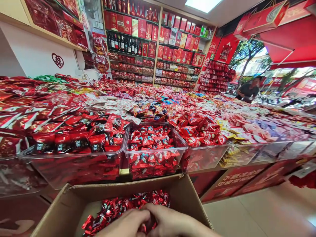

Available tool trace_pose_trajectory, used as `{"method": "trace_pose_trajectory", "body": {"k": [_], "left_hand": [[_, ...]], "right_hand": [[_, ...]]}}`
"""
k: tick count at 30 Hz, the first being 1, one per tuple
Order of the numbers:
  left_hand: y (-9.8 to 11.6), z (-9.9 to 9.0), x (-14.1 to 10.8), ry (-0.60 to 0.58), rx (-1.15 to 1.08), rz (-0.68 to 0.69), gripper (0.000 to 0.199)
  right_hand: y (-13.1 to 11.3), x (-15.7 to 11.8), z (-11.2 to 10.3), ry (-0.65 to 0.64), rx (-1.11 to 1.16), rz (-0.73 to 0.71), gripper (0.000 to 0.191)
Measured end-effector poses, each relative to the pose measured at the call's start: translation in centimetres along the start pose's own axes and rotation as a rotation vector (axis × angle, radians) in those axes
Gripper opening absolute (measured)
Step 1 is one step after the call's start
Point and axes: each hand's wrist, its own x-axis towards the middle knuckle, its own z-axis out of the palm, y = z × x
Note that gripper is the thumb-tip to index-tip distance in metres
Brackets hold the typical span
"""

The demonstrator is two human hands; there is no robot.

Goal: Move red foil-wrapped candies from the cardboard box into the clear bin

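Both bare forearms reach in from the bottom edge, angled toward each other. Bare left hand (129,223) and bare right hand (163,219) meet side by side, thumbs close together, backs up, fingers curled down and inward; most fingertips hidden from view. Left wrist low, cut by the frame; right forearm slants off lower right.

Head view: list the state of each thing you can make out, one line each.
Cardboard box: open, partly filled.
Boxed sweets: individually wrapped, loose.
Left hand: in the box, fingers curled.
Right hand: beside the left, fingers curled.
Middle clear bin: uncovered, well filled.
Dark bottles: upright on their shelf.
Ceiling light: lit.
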Motion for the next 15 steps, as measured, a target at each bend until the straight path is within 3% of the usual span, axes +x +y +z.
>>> {"method": "trace_pose_trajectory", "body": {"k": [3, 5, 9, 12, 15], "left_hand": [[1.4, -2.0, 0.3, 0.019, 0.047, 0.056, 0.013], [2.5, -2.8, 0.4, 0.041, 0.017, 0.121, 0.015], [3.2, -2.6, 0.5, 0.188, -0.242, 0.138, 0.030], [2.6, -2.0, 0.8, 0.187, -0.428, 0.071, 0.036], [2.2, -2.0, 1.1, 0.205, -0.419, 0.058, 0.031]], "right_hand": [[-2.7, -0.4, -1.5, 0.009, 0.528, -0.080, 0.050], [-4.0, -0.6, -2.2, 0.115, 0.732, -0.133, 0.046], [-5.1, -0.7, -2.8, 0.267, 0.832, -0.185, 0.040], [-5.2, -0.8, -2.7, 0.331, 0.855, -0.175, 0.032], [-5.2, -0.9, -2.7, 0.369, 0.872, -0.189, 0.021]]}}
